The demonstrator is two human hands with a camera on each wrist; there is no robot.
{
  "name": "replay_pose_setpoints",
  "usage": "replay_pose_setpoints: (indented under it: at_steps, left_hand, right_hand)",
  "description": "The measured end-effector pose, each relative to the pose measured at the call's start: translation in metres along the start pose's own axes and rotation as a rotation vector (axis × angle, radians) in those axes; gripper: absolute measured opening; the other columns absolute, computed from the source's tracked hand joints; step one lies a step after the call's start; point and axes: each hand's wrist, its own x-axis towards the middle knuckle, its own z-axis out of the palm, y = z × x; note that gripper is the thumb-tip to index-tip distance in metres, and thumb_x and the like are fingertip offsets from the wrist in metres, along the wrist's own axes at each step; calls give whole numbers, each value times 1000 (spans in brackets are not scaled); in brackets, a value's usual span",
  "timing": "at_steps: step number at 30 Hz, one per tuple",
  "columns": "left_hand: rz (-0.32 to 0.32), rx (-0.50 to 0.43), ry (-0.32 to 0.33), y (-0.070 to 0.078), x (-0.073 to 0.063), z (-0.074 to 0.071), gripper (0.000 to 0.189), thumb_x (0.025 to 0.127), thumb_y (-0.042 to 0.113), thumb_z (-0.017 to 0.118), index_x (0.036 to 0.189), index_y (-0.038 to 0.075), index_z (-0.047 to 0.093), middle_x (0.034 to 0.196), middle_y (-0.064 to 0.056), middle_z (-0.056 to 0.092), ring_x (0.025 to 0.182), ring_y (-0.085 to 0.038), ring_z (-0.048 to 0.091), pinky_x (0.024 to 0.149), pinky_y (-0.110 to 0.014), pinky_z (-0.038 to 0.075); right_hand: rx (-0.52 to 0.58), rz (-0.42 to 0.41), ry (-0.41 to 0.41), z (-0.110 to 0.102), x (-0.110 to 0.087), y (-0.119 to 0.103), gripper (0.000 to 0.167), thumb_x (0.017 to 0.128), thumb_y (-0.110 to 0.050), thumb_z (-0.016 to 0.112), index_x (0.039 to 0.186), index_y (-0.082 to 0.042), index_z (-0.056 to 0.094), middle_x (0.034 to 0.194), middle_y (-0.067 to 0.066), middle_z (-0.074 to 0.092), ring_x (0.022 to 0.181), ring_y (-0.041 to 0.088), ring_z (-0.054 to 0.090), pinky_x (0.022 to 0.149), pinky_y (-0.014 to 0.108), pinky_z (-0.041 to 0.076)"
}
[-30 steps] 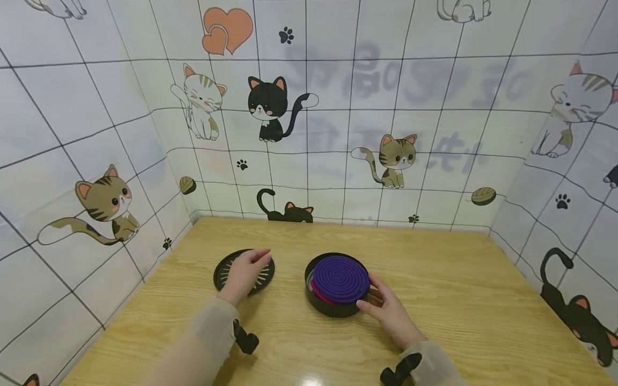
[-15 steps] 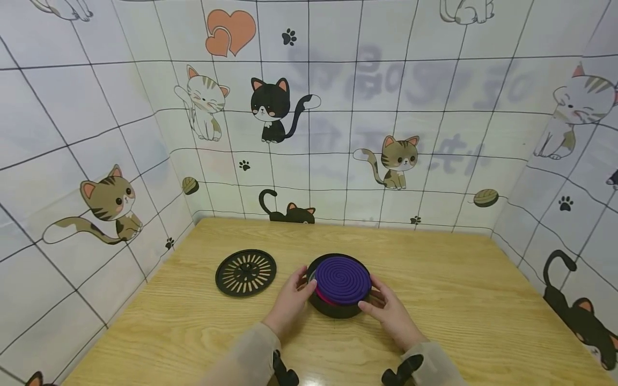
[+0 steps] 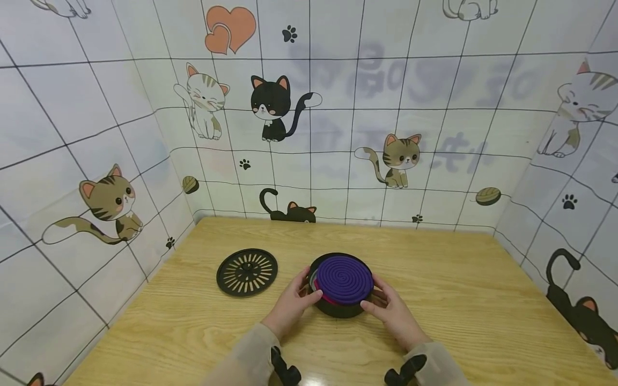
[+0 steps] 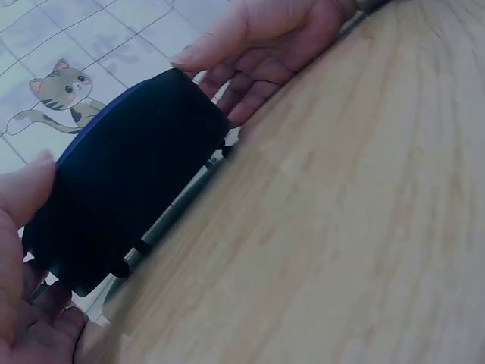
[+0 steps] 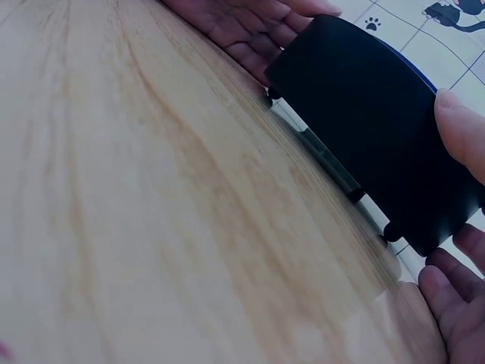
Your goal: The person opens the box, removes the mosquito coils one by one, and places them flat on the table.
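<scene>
A round black container (image 3: 340,311) with small feet, seen in the wrist views, stands on the table between both hands. A purple spiral-patterned disc (image 3: 345,279) lies at its top, with a pink edge showing beneath. My left hand (image 3: 291,301) holds the container's left side, thumb near the rim and fingers around the wall. On the opposite side my right hand (image 3: 393,311) grips it the same way. Both wrist views show the black wall (image 4: 132,178) between the hands, with fingertips low by its base. What lies under the purple disc is mostly hidden.
Left of the container, a round black slotted lid (image 3: 247,272) with a central knob lies flat on the wooden table (image 3: 434,273). Cat-printed walls (image 3: 333,171) close off the back and both sides.
My left hand has left the slotted lid and moved right to the container's left side, where it now holds on. The right hand and the container have hardly moved.
</scene>
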Motion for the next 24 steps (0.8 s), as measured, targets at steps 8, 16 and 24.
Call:
replay_pose_setpoints:
  at_steps: [8, 16, 24]
  left_hand:
    - [-12, 24, -39, 1, 1, -1, 96, 84, 28, 77, 155, 10, 14, 155, -19, 24, 141, -41, 23, 114, -50, 22]
    - [-17, 74, -60, 0, 3, -3, 100, 83, 32, 77, 156, 13, 12, 156, -18, 23, 139, -44, 24, 112, -52, 24]
    - [-44, 131, -73, 0, 2, -6, 104, 81, 42, 77, 156, 18, 9, 160, -11, 13, 142, -39, 22, 112, -49, 26]
  right_hand:
    - [1, 15, 9, -1, 0, 0, 86, 84, -33, 75, 153, -16, 25, 151, 14, 33, 134, 35, 37, 107, 49, 35]
    - [1, 20, 8, -2, -1, -1, 85, 85, -33, 74, 152, -17, 26, 152, 12, 32, 135, 35, 36, 108, 49, 35]
    - [16, 17, -3, 0, -1, -1, 86, 85, -34, 73, 153, -16, 24, 152, 13, 31, 136, 36, 35, 108, 50, 34]
